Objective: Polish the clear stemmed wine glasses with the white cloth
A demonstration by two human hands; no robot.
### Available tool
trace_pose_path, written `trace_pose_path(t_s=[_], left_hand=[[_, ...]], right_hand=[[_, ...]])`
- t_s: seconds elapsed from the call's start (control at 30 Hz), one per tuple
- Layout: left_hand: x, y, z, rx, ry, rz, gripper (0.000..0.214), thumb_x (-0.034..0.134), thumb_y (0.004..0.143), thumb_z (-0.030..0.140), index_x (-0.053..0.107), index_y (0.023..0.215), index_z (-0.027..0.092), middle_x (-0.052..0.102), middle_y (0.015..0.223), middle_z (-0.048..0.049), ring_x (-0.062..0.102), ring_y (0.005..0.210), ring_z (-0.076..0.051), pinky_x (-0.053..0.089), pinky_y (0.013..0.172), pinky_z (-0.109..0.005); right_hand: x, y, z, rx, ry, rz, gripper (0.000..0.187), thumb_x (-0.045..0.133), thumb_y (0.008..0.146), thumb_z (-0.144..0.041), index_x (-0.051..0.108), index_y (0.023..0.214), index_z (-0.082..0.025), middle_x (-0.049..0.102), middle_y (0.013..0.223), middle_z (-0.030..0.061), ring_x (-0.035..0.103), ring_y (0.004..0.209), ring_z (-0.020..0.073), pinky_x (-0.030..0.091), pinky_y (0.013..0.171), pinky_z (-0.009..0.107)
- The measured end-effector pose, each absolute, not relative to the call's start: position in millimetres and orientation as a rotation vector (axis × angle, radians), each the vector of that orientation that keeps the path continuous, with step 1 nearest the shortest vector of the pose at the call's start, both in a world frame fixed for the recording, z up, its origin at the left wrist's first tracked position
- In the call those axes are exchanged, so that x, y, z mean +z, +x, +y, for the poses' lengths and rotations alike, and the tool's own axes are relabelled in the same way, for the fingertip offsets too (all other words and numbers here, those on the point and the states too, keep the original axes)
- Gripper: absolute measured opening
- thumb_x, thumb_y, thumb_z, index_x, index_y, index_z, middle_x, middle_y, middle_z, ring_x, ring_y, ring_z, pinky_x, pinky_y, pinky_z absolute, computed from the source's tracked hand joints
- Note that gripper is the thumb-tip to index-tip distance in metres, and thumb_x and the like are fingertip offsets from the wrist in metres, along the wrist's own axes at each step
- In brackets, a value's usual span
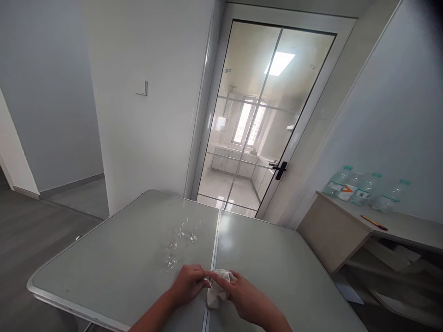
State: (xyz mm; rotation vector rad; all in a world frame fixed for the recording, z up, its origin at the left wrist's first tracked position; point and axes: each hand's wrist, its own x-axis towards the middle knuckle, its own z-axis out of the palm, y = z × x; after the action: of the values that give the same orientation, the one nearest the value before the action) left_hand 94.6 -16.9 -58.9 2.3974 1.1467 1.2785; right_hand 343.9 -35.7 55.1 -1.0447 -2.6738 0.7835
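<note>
My left hand and my right hand meet over the seam of a grey folding table, near its front edge. Between them is a white cloth bunched round a small clear glass whose rim just shows at my left fingertips. My left fingers are closed on the glass. My right fingers press the cloth against it. Several small clear stemmed glasses stand on the table a little beyond my left hand.
A glass door with a black handle stands shut behind the table. At the right, a low wooden shelf carries several water bottles and a pencil. A hallway opens at the left.
</note>
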Motion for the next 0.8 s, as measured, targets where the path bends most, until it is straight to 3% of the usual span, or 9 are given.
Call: trace_pose_path(t_s=[0.13, 0.27, 0.4, 0.57, 0.67, 0.8], left_hand=[[-55, 96, -16, 1.360, 2.487, 1.211, 0.023, 0.063, 0.097, 0.034, 0.076, 0.085, 0.020, 0.065, 0.063, -0.0016, 0.061, 0.057, -0.014, 0.038, 0.055, -0.024], [-49, 96, -16, 1.507, 2.698, 1.216, 0.020, 0.055, 0.100, 0.027, 0.072, 0.094, 0.018, 0.064, 0.061, -0.0015, 0.058, 0.055, -0.015, 0.035, 0.052, -0.026], [-49, 97, -18, 1.481, 2.907, 1.206, 0.014, 0.057, 0.099, 0.024, 0.068, 0.101, 0.017, 0.066, 0.064, -0.0025, 0.058, 0.056, -0.016, 0.033, 0.050, -0.027], [-56, 99, -15, 1.454, 2.761, 1.178, 0.012, 0.060, 0.098, 0.028, 0.068, 0.097, 0.019, 0.067, 0.065, -0.0016, 0.059, 0.058, -0.017, 0.035, 0.054, -0.027], [-57, 99, -15, 1.426, 2.614, 1.160, 0.015, 0.062, 0.097, 0.031, 0.072, 0.097, 0.020, 0.069, 0.066, -0.0019, 0.062, 0.059, -0.016, 0.036, 0.056, -0.026], [-56, 96, -18, 1.310, 2.455, 1.159, 0.014, 0.066, 0.094, 0.031, 0.077, 0.094, 0.022, 0.070, 0.067, -0.0014, 0.064, 0.060, -0.015, 0.038, 0.059, -0.024]], right_hand=[[42, 339, -31, 1.287, -0.991, -2.017, 0.053, 0.063, 0.090, -0.029, 0.060, 0.143, -0.032, 0.071, 0.123, 0.0065, 0.063, 0.108, 0.0270, 0.046, 0.099, 0.040], [24, 328, -21, 1.713, -0.985, -1.308, 0.080, 0.075, 0.082, -0.052, 0.048, 0.151, -0.023, 0.066, 0.085, 0.0018, 0.061, 0.079, 0.0207, 0.047, 0.080, 0.034], [11, 321, -14, 1.609, -1.174, -1.268, 0.093, 0.069, 0.079, -0.072, 0.046, 0.153, -0.020, 0.061, 0.078, -0.0002, 0.055, 0.069, 0.0182, 0.046, 0.071, 0.032], [10, 324, -20, 1.177, -1.137, -1.809, 0.067, 0.066, 0.089, -0.053, 0.055, 0.149, -0.025, 0.070, 0.113, 0.0064, 0.062, 0.091, 0.0234, 0.050, 0.091, 0.037], [20, 327, -28, 0.966, -1.168, -2.080, 0.058, 0.058, 0.094, -0.035, 0.052, 0.151, -0.028, 0.074, 0.106, 0.0053, 0.064, 0.092, 0.0237, 0.051, 0.092, 0.038], [38, 332, -30, 0.662, -0.921, -2.529, 0.060, 0.052, 0.097, -0.019, 0.047, 0.154, -0.033, 0.075, 0.118, 0.0068, 0.067, 0.106, 0.0247, 0.036, 0.114, 0.048]])
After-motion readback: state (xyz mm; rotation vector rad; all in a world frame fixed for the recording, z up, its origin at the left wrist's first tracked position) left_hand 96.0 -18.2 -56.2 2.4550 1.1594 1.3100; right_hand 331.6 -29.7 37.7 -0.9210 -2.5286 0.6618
